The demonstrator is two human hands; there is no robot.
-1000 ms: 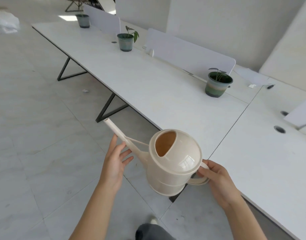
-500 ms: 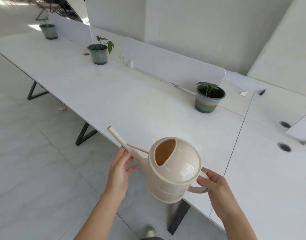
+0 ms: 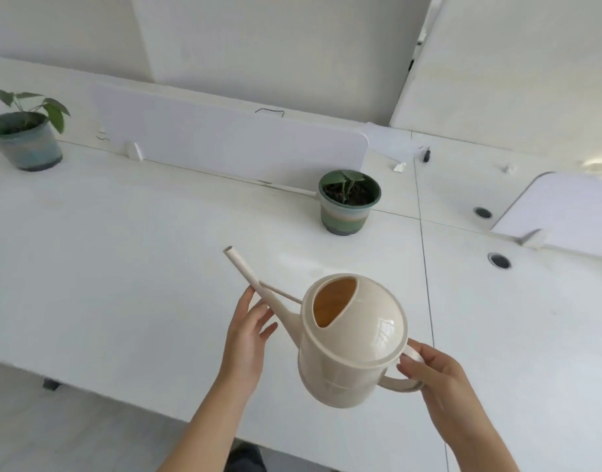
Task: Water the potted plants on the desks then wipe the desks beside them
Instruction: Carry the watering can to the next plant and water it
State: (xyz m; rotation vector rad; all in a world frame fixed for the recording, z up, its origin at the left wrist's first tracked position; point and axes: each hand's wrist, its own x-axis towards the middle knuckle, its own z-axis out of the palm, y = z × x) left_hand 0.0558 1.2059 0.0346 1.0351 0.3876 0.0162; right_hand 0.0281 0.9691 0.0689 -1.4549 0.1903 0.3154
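Above desk (image 3: 122,267), right hand (image 3: 439,379) gripping can (image 3: 354,352), left hand (image 3: 246,338) flat on spout (image 3: 255,281), plant (image 3: 349,202) beyond

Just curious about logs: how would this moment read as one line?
step: before pouring | right hand: grips watering can handle | left hand: touches spout | potted plant: beyond spout

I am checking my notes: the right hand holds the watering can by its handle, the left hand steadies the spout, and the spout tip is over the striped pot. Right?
One part is wrong. The head view shows the spout tip over bare desk, left of the striped pot and apart from it. The rest holds.
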